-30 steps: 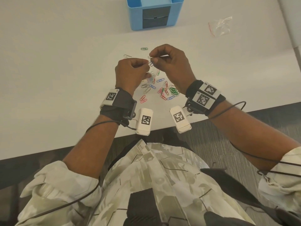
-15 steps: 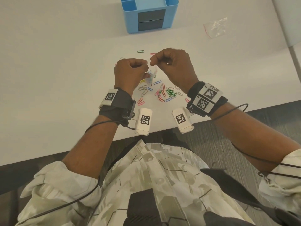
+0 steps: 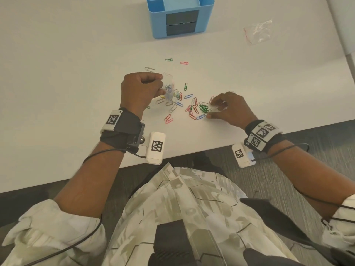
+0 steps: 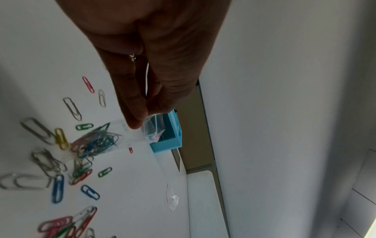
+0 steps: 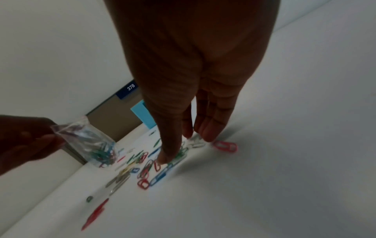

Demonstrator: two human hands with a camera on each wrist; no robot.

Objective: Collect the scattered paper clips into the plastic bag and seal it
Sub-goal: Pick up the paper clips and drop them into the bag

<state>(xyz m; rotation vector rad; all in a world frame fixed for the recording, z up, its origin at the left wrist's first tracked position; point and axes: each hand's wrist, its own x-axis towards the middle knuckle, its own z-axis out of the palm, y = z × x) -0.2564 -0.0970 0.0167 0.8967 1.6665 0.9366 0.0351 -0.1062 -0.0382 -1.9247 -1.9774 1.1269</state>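
A left hand (image 3: 141,89) pinches a clear plastic bag (image 3: 169,87) half-filled with coloured paper clips (image 3: 194,108), while the right hand's (image 3: 230,110) extended fingers press clips scattered on the white table (image 3: 67,83).

You wear a pale shirt (image 3: 184,212) with grey-green patches, and its sleeves (image 3: 57,223) are rolled up. Each wrist has a black band (image 3: 123,129) with white tags (image 3: 112,120) that show black square patterns. A small white box (image 3: 156,147) hangs by each wrist. Thin black cables (image 3: 99,153) run along your arms.
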